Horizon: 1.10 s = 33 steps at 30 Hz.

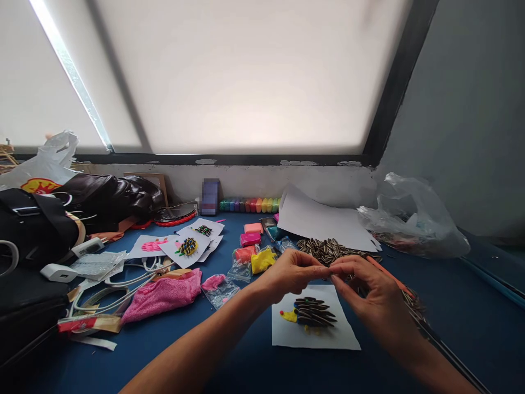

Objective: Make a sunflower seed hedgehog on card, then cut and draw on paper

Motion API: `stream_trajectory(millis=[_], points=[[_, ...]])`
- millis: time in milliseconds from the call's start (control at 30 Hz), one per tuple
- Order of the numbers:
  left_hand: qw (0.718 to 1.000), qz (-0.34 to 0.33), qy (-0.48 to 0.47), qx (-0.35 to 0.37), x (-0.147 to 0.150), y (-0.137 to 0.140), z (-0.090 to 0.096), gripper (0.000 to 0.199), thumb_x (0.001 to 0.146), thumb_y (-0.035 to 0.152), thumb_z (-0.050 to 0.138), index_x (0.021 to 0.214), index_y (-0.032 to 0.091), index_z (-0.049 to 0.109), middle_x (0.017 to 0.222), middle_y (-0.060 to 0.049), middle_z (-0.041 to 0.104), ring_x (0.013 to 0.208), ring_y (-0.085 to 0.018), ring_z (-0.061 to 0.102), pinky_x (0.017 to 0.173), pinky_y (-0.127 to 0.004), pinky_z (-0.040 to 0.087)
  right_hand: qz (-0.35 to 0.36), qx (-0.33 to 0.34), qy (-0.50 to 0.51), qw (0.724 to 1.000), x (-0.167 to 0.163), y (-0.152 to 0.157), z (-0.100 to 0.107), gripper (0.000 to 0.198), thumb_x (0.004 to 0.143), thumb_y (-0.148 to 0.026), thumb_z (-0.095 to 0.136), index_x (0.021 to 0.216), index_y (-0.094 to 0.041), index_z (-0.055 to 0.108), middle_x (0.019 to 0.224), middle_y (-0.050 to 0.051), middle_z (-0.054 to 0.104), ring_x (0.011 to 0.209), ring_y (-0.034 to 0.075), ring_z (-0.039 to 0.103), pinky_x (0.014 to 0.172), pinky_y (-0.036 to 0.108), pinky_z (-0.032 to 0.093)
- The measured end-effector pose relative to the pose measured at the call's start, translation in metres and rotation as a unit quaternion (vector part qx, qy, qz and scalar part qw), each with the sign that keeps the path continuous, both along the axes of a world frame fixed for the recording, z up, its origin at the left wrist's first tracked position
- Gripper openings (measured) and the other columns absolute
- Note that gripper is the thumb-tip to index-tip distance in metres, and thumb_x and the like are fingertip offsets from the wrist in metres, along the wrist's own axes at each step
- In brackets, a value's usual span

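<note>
My left hand [290, 273] and my right hand [371, 282] meet fingertip to fingertip, both closed in a pinch. Whatever lies between the fingertips is too small to make out. Below them on the table is a white paper square [283, 336]. A hedgehog figure [314, 313] lies on it, with a yellow clay head, a red nose, small yellow bits underneath and a back of striped sunflower seeds. Just behind my hands spreads a pile of sunflower seeds [328, 249], partly hidden by my right hand.
Bags of yellow clay [263, 261] and pink clay [250, 239] stand left of the seeds. Finished paper cards [186, 246], a pink cloth [166, 295] and white cables [110, 301] lie further left. White sheets [320, 219] and a plastic bag [414, 224] are at the back right.
</note>
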<state>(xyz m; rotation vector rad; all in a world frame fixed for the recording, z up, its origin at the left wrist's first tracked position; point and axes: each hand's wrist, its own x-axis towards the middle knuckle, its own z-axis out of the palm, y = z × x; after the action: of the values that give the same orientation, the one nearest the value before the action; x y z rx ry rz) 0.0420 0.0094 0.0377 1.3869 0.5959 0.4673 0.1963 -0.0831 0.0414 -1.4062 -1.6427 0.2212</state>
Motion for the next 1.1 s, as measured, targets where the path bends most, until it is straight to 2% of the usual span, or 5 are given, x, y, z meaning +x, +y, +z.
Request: stream_trajectory(millis=[233,633,867,1000,1100], points=[[1.000,0.021,0.005,0.000,0.001,0.001,0.000,0.050,0.060,0.060,0.076,0.071,0.013,0.065,0.046,0.009,0.033,0.041,-0.003,0.024,0.041,-0.021,0.015,0.004,0.003,-0.004,1.000,0.001,0.000,0.000,0.013,0.086,-0.031,0.062,0.084,-0.024,0.072,0.094,0.006,0.069,0.083,0.021,0.064,0.064,0.029,0.052],[1.000,0.015,0.001,-0.005,0.000,0.000,-0.001,0.044,0.059,0.052,0.080,0.075,0.012,0.068,0.048,0.009,0.035,0.041,-0.003,0.025,0.040,-0.020,0.015,0.007,0.034,-0.036,0.999,0.000,0.000,0.001,0.011,0.086,-0.024,0.058,0.081,-0.022,0.068,0.085,0.005,0.068,0.068,0.016,0.063,0.051,0.025,0.050],[0.992,0.040,0.050,0.111,0.005,-0.004,-0.003,0.027,0.072,0.038,0.071,0.077,0.012,0.071,0.051,0.006,0.045,0.043,-0.004,0.033,0.041,-0.019,0.024,-0.028,-0.006,-0.052,0.998,-0.002,0.000,-0.004,0.009,0.080,-0.021,0.056,0.071,-0.022,0.058,0.087,0.004,0.068,0.053,0.013,0.054,0.045,0.026,0.046],[0.998,0.037,0.026,0.042,0.002,-0.003,0.002,0.029,0.070,0.040,0.074,0.076,0.013,0.069,0.049,0.007,0.041,0.042,-0.003,0.028,0.040,-0.020,0.019,-0.091,-0.037,0.014,0.995,0.006,0.001,0.000,0.009,0.079,-0.029,0.056,0.079,-0.022,0.061,0.080,0.004,0.068,0.054,0.015,0.057,0.047,0.027,0.047],[0.999,0.019,-0.018,-0.026,-0.001,-0.002,0.004,0.035,0.068,0.046,0.076,0.077,0.013,0.067,0.046,0.009,0.034,0.041,-0.003,0.024,0.040,-0.020,0.016,-0.078,-0.060,0.094,0.991,0.011,0.002,0.005,0.015,0.081,-0.034,0.056,0.086,-0.021,0.062,0.079,0.005,0.068,0.060,0.017,0.060,0.051,0.028,0.049]])
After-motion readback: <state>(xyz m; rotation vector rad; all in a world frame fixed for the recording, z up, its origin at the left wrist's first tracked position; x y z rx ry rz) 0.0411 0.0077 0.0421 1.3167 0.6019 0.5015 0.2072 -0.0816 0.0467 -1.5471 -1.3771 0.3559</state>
